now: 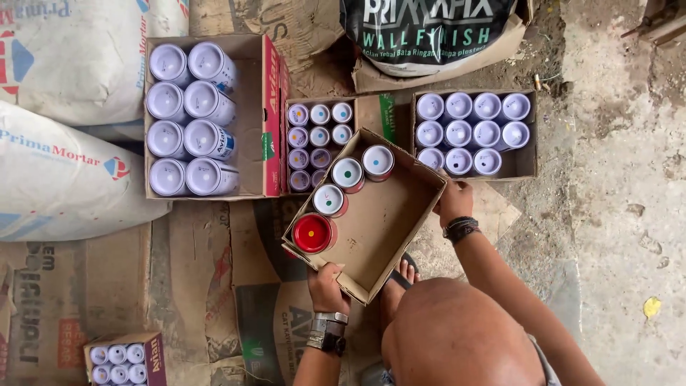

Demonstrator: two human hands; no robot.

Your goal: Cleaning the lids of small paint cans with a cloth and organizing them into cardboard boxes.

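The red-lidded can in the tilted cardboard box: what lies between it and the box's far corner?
In the head view, three white-lidded cans stand in a row between the red-lidded can and that corner.

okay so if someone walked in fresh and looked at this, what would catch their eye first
Probably the tilted cardboard box at centre, gripped by the left hand at its near edge and the right hand at its far corner. Four cans line its left wall, and the red-lidded can stands out. Around it sit boxes of white-lidded cans, the biggest cans at upper left.
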